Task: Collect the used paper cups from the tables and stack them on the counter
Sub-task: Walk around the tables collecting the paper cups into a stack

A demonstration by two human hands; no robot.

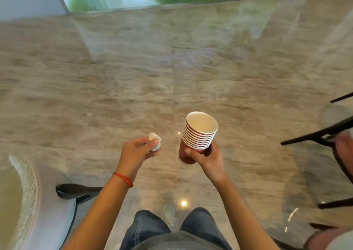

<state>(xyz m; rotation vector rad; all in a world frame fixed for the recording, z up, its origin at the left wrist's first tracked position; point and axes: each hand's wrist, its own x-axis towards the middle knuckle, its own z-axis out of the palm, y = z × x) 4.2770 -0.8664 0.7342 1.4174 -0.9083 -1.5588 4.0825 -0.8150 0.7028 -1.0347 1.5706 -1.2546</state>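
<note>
We carry a nested stack of red paper cups (197, 136) in the right hand (207, 157), above the marble floor (114, 78). No counter surface is in view, so we judge this step to be the carry toward it.

The right fingers (188, 151) curl round the lower part of the stack, below the band of white rims. The thumb side is hidden behind the cups.

The left hand (138, 150) pinches a crumpled white tissue (155, 140) between its fingers and thumb. The tissue sits well apart from the stack, to the left of the right fingers.

Orientation of the stack:
- The long axis runs from the base, at the right fingers, up to the open mouth.
- The mouth faces up and leans away from us, slightly to the right.
- The inside of the top cup shows pale; we see no liquid in it.

To do the carry well:
- We keep the grip low and firm, so the outer cup bears the others.
- We bring the axis closer to upright, since any dregs would run toward the leaning rim.
- We steer between the chair legs (315, 135) to the right of the fingers and the chair (76, 192) to the left.
</note>
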